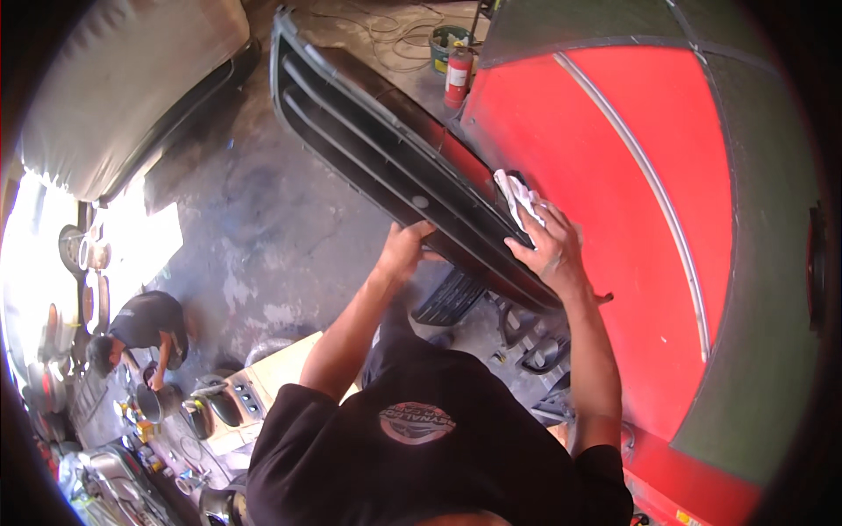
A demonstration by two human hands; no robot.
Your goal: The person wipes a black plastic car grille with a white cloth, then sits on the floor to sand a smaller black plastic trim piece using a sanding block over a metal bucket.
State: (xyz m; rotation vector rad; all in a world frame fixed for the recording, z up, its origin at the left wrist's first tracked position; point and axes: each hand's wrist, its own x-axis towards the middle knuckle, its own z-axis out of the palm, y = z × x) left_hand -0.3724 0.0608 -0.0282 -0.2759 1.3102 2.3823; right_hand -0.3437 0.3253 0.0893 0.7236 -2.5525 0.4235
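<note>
A long black slatted car grille slants across the middle, its far end raised toward the upper left. My left hand grips its lower left edge, the thumb on the front face and the fingers curled beneath. A crumpled white cloth lies against the grille's right edge. My right hand presses the cloth there, with its fingers bent over it and its thumb on the slats. Part of the cloth is hidden under the fingers.
To the right stands a red car panel edged with dark green covering. A fire extinguisher and green bucket stand behind the grille. At left, another person bends over a dark bucket. A covered car is upper left.
</note>
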